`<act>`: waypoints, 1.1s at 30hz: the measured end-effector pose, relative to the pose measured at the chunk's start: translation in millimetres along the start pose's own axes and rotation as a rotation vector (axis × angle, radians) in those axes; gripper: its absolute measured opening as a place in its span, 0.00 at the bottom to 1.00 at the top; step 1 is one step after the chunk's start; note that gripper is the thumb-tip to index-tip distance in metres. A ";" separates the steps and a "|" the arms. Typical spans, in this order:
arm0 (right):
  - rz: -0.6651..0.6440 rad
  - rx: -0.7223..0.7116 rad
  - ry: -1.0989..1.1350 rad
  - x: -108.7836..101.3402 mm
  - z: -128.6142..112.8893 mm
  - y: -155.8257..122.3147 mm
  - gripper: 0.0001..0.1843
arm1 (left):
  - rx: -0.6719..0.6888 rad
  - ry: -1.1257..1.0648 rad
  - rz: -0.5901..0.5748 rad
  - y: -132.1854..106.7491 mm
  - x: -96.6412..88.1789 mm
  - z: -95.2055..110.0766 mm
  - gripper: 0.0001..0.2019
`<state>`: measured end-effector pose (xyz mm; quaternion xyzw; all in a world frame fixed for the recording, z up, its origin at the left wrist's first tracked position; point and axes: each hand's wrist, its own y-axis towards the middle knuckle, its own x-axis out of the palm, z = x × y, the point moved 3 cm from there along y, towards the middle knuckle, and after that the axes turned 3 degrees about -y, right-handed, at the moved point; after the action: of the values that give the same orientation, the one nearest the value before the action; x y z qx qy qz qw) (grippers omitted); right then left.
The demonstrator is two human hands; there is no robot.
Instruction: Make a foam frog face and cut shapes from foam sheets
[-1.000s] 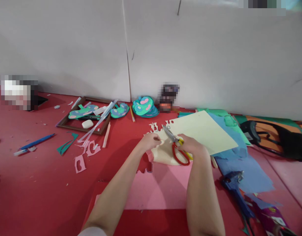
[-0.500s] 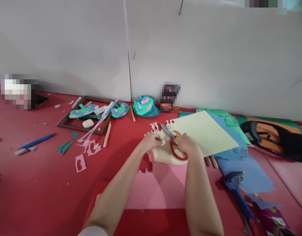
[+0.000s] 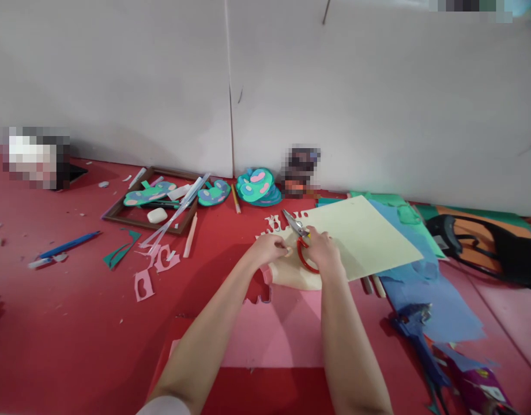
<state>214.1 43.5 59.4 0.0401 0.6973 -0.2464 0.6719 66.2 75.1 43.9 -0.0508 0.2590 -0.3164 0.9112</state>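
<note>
My right hand grips red-handled scissors, blades pointing up and left into a cream foam sheet. My left hand pinches the cream sheet's left edge beside the blades. The sheet's far edge is cut into small jagged shapes. A pale yellow sheet lies under my right hand, and a pink sheet lies beneath both forearms on the red floor.
A brown frame at the left holds teal cut-outs and a white eraser. More teal shapes lean by the wall. Pink scraps, a blue pen, blue sheets and a black object lie around.
My right hand and the scissors have moved up and left along the cream sheet, towards its jagged far edge. The left hand has kept its pinch on the sheet.
</note>
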 end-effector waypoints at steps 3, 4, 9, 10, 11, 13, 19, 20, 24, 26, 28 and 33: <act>0.011 0.019 0.023 -0.5 -1.5 -0.1 0.23 | -0.001 -0.003 -0.002 0.3 -0.1 -0.5 0.05; 0.017 0.024 0.046 0.0 -1.6 0.7 0.23 | -0.001 -0.005 -0.003 0.4 -0.2 -0.6 0.05; 0.079 0.008 0.273 4.5 7.5 11.6 0.27 | -0.003 -0.007 -0.013 0.8 -0.4 -1.2 0.05; 0.081 0.002 0.326 5.1 11.5 14.4 0.28 | -0.005 -0.009 -0.015 0.9 -0.3 -1.4 0.05; 0.074 -0.004 0.378 5.4 15.8 16.9 0.29 | -0.008 -0.010 -0.016 1.0 -0.3 -1.5 0.05; 0.049 -0.011 0.473 4.4 23.9 20.5 0.29 | -0.017 -0.011 -0.017 1.1 -0.4 -1.3 0.05; 0.183 -0.045 0.769 -12.0 25.2 15.6 0.27 | -0.050 -0.025 -0.019 1.5 -1.5 1.4 0.03; 0.208 -0.059 0.855 -14.8 22.2 13.6 0.27 | -0.061 -0.031 -0.022 1.6 -1.1 1.4 0.03; 0.248 -0.105 1.163 -23.9 9.5 5.1 0.28 | -0.105 -0.088 -0.044 1.0 1.3 1.1 0.05; 0.235 -0.133 1.280 -28.5 3.4 -0.7 0.26 | -0.109 -0.113 -0.043 0.0 0.8 1.8 0.07; 0.196 -0.162 1.393 -33.4 -3.1 -8.8 0.24 | -0.096 -0.144 -0.012 -1.0 -2.5 3.0 0.08; 0.120 -0.195 1.510 -42.9 -17.2 -34.1 0.22 | -0.015 -0.297 0.126 -4.2 -19.7 5.5 0.10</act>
<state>189.2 32.3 110.0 0.1759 0.9827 -0.0525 0.0257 53.5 83.2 58.3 -0.0876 0.1265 -0.2457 0.9570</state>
